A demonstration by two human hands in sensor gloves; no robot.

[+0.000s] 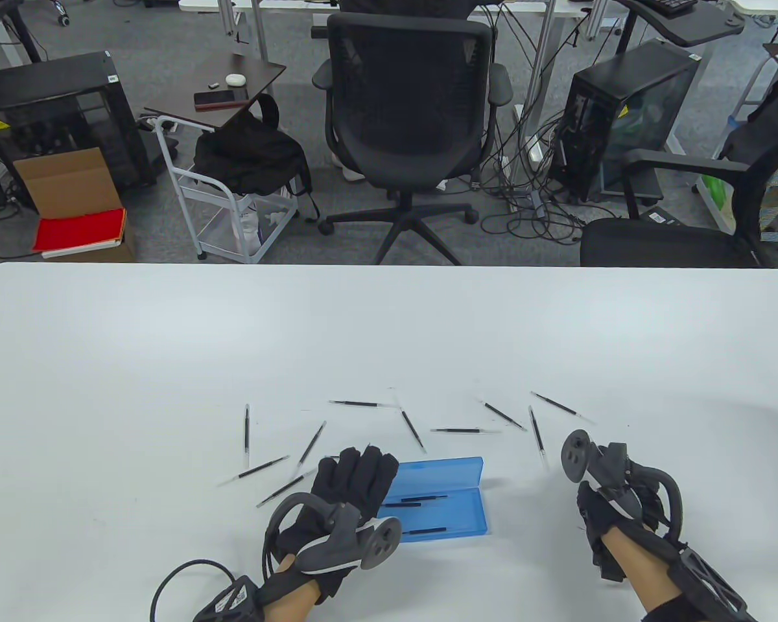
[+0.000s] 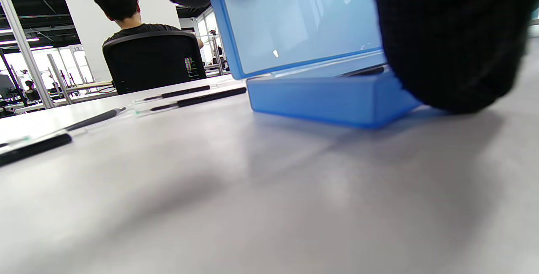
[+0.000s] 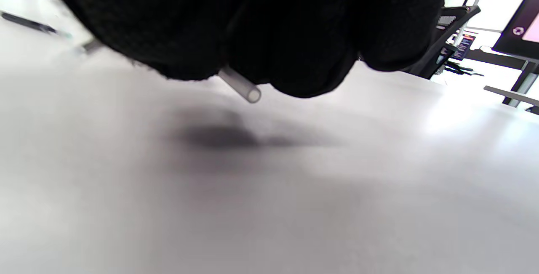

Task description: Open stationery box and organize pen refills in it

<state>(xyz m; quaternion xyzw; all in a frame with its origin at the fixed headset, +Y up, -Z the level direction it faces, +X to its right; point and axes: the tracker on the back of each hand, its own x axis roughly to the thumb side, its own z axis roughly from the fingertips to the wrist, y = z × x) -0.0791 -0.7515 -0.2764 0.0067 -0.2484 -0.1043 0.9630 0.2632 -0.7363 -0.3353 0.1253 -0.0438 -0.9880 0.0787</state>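
Two grips: both are gloved hands low over the white bench [image 1: 389,337], each with a tracker strapped to its back.
Stationery box [image 1: 441,495]: translucent blue plastic, long and shallow, lying open at about 6 o'clock on the bench, between the two hands. In the left wrist view its lid [image 2: 294,17] stands up from the tray [image 2: 332,101].
Refills in the box [image 1: 421,500]: at least three thin black ones lie lengthwise in it.
Loose pen refills [image 1: 356,403]: about ten, black with clear ends, scattered in an arc from 9 o'clock round to 2 o'clock of the box, all flat on the bench.
Left hand [image 1: 347,492]: at 9 o'clock of the box, fingers nearly straight and laid over its left end, curling round nothing; it steadies the box.
Right hand [image 1: 612,512]: at 3 o'clock of the box, well apart from it, fingers curled under. The right wrist view shows a clear refill tip [image 3: 242,86] poking out between the gloved fingers [image 3: 294,34], so this grip is closed round a refill.
Writing: none readable on the box or refills.
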